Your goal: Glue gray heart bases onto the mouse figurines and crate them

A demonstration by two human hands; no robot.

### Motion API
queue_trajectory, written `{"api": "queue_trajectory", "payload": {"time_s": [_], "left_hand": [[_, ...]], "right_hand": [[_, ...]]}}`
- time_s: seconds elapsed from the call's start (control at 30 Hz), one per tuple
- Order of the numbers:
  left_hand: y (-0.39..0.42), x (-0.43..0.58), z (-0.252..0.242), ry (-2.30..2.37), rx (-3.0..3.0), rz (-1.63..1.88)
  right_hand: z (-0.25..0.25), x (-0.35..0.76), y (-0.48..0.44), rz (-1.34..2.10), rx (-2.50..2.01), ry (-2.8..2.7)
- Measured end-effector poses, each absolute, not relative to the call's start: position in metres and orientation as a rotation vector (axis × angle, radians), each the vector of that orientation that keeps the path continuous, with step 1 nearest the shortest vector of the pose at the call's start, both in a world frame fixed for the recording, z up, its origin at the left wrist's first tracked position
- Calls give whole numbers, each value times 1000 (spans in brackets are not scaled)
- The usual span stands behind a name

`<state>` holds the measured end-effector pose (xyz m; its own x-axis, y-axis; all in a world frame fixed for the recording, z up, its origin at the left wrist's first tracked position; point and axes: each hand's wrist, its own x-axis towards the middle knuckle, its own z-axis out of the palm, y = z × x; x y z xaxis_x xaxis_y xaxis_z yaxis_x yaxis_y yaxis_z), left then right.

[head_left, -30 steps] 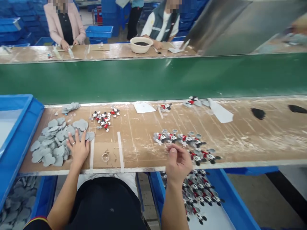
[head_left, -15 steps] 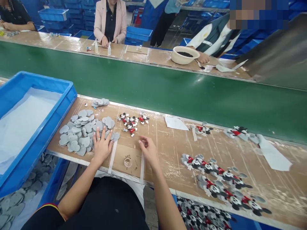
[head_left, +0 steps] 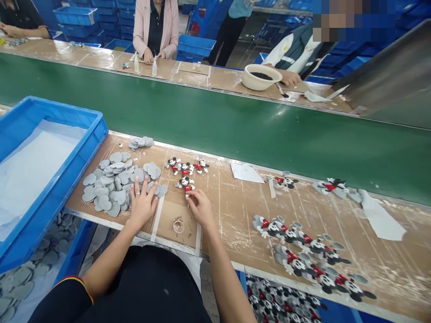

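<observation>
Left hand (head_left: 143, 207) splayed, right hand (head_left: 200, 208) on Mickey figure (head_left: 185, 184)

1 head-worn camera only, looking forward and down from the person's head, close over the tabletop (head_left: 235, 215), left hand (head_left: 143, 207) and right hand (head_left: 201, 208), green conveyor belt (head_left: 215, 130) beyond.

We look across a long green conveyor belt (head_left: 215, 121) to a cardboard-topped workbench (head_left: 198, 74) at twelve o'clock. Stacked blue plastic crates (head_left: 77, 15) line the room at eleven o'clock, and a slanted steel panel (head_left: 384, 76) rises at two o'clock.
</observation>
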<state>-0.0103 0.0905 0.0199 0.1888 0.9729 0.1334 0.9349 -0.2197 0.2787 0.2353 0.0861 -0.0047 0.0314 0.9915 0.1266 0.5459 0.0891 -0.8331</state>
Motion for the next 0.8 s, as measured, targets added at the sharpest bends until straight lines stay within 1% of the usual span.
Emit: {"api": "queue_trajectory", "payload": {"time_s": [0.13,0.27,0.33,0.43,0.53,0.67,0.8], "left_hand": [[86,-17,29,1792,2334,466],[75,-16,49,1712,2291,749],[68,-12,62,1564,2305,855],[56,-3,79,1305,2361,924],[48,4,87,1181,2423,996],[45,4,82,1144,2408,1062],[46,-4,74,1111,2262,1017]], "right_hand": [[9,242,78,738,-1532,-1543],[41,235,61,752,-1500,-1521],[62,226,48,801,-1440,-1542],[92,210,30,863,-1316,-1646],[113,194,18,927,-1217,-1735],[119,183,7,958,-1187,-1718],[98,195,1,986,-1289,-1565]]}}
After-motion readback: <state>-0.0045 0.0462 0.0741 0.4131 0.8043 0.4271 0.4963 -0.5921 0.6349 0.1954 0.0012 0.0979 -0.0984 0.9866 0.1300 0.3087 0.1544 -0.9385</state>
